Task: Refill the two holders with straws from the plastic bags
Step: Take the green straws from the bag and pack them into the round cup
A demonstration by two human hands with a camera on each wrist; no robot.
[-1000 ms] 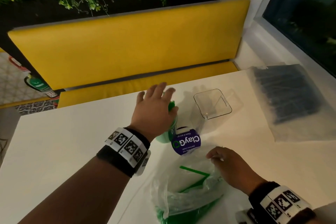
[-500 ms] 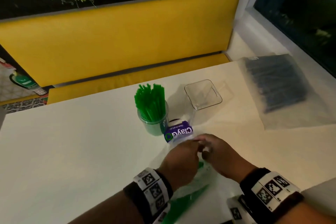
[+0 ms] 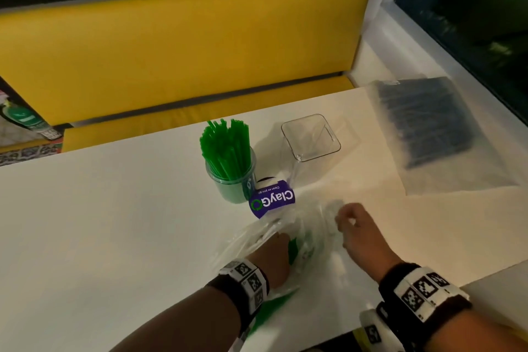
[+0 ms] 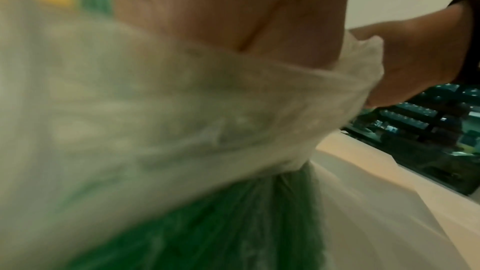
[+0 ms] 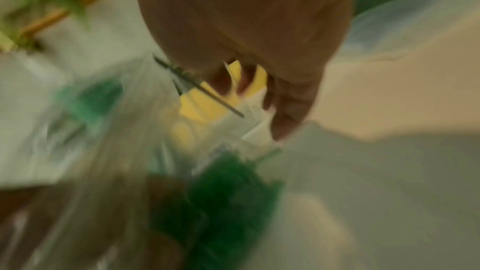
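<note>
Two hands work at a clear plastic bag [image 3: 311,240] of green straws lying at the lower centre of the head view, on a white table [image 3: 100,223]. Left hand [image 3: 273,258] is pushed into the bag's mouth, its fingers hidden by the film, so whether it grasps anything cannot be told; the left wrist view shows plastic bunched across the palm with green straws [image 4: 233,223] below. Right hand [image 3: 361,237], just right of the bag, has its fingers curled and pinches the bag's rim, as the left wrist view shows at its right edge. Above the bag stands a round clear holder [image 3: 233,183], packed with upright green straws [image 3: 224,148]. Touching its lower right side is a purple "ClayGo" label [image 3: 273,198]. A square clear holder [image 3: 311,138] stands to the right of the round one. At the upper right of the frame lies a second plastic bag [image 3: 434,134] with dark straws. A yellow bench [image 3: 183,48] fills the upper frame beyond the table.
</note>
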